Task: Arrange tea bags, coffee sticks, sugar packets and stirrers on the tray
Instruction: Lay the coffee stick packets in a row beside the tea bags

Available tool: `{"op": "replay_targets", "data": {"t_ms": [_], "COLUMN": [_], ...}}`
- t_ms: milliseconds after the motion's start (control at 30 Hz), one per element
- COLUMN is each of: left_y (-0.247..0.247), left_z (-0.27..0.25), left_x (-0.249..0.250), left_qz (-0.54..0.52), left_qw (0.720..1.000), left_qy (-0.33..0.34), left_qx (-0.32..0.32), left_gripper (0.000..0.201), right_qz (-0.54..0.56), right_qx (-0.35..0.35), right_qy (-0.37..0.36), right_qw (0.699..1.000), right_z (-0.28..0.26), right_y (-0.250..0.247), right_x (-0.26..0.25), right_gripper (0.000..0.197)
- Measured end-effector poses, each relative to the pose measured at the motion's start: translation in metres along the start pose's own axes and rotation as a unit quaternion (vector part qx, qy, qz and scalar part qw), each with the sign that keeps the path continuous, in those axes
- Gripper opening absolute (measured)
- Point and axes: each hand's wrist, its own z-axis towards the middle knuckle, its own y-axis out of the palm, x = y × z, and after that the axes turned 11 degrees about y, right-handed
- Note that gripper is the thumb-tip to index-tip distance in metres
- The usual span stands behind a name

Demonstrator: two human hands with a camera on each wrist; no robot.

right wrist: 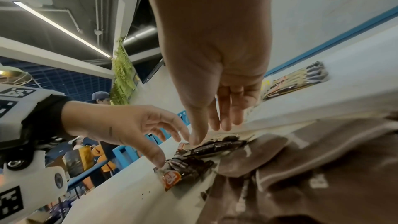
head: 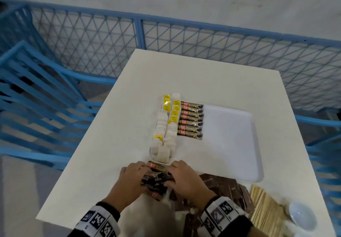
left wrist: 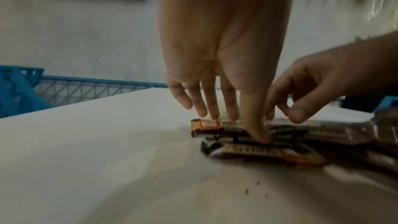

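A loose pile of coffee sticks (head: 156,178) lies on the table at the tray's near edge. My left hand (head: 137,171) and right hand (head: 174,172) flank it, fingertips resting on the sticks. In the left wrist view the left hand (left wrist: 234,125) has straight fingers and its thumb presses on the pile (left wrist: 258,151). The right hand (right wrist: 210,133) touches a stick (right wrist: 215,146) with its thumb tip. The white tray (head: 230,135) carries two columns of tea bags (head: 166,126) and a row of coffee sticks (head: 191,120).
Brown sugar packets (head: 221,187) are heaped to the right of my hands, with wooden stirrers (head: 265,211) and a small white bowl (head: 302,216) beyond them at the table's near right corner. Blue fencing (head: 203,39) and blue chairs (head: 36,96) ring the table.
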Motion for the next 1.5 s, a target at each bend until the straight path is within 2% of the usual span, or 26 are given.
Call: {"op": "replay_targets", "data": {"t_ms": [100, 167, 233, 333, 433, 533, 600, 667, 767, 833, 967, 1067, 1167, 1300, 1367, 1500], "left_y": [0.003, 0.012, 0.019, 0.022, 0.022, 0.018, 0.022, 0.025, 0.021, 0.015, -0.003, -0.018, -0.028, -0.041, -0.045, -0.048], "left_z": [-0.008, -0.010, -0.012, -0.016, -0.020, -0.025, -0.027, -0.029, -0.033, -0.032, -0.026, -0.020, -0.010, 0.008, 0.015, 0.025], "left_x": [0.001, -0.006, -0.011, -0.013, -0.008, 0.003, 0.002, -0.002, -0.006, -0.009, -0.008, -0.003, 0.005, 0.022, 0.031, 0.045], "left_qz": [0.034, 0.044, 0.059, 0.088, 0.092, 0.051, 0.039, 0.011, -0.086, -0.174, -0.328, -0.433, -0.461, -0.519, -0.536, -0.541], "left_qw": [0.999, 0.996, 0.995, 0.990, 0.992, 0.997, 0.998, 1.000, 0.996, 0.983, 0.936, 0.881, 0.860, 0.837, 0.830, 0.830], "left_qy": [0.022, 0.000, 0.004, 0.028, 0.043, 0.035, 0.037, 0.019, -0.027, -0.050, -0.095, -0.122, -0.130, -0.113, -0.097, -0.069], "left_qx": [-0.031, -0.074, -0.086, -0.109, -0.080, -0.041, -0.021, -0.002, 0.007, 0.022, 0.083, 0.144, 0.177, 0.132, 0.115, 0.121], "left_gripper": [0.074, 0.085, 0.078, 0.058, 0.043, 0.026, 0.029, 0.026, 0.010, 0.006, 0.020, 0.016, 0.034, 0.041, 0.041, 0.015], "right_qz": [-0.085, -0.112, -0.105, -0.020, 0.039, 0.001, -0.047, -0.088, -0.094, -0.058, 0.098, 0.199, 0.288, 0.256, 0.234, 0.233], "right_qx": [-0.014, -0.011, -0.005, 0.009, 0.011, 0.027, 0.024, 0.020, 0.024, 0.016, 0.020, 0.002, -0.042, -0.009, 0.001, -0.017], "right_qy": [-0.026, -0.037, -0.042, -0.025, -0.006, -0.006, -0.001, 0.009, 0.027, 0.037, 0.045, 0.053, 0.070, 0.020, -0.004, 0.013], "right_qw": [0.996, 0.993, 0.994, 0.999, 0.999, 1.000, 0.999, 0.996, 0.995, 0.997, 0.994, 0.979, 0.954, 0.966, 0.972, 0.972], "right_z": [0.004, 0.004, 0.002, -0.003, -0.004, 0.005, 0.012, 0.017, 0.019, 0.018, 0.009, 0.002, -0.006, -0.020, -0.026, -0.035], "right_y": [0.001, 0.004, 0.006, 0.001, -0.004, 0.001, 0.008, 0.013, 0.017, 0.015, 0.000, -0.022, -0.042, -0.056, -0.059, -0.068], "right_x": [-0.007, -0.008, -0.006, -0.007, -0.011, -0.014, -0.016, -0.018, -0.019, -0.018, -0.015, -0.011, -0.004, -0.002, -0.003, -0.001], "right_gripper": [0.036, 0.031, 0.028, 0.025, 0.026, 0.028, 0.029, 0.027, 0.026, 0.027, 0.033, 0.016, 0.016, 0.016, 0.028, 0.043]}}
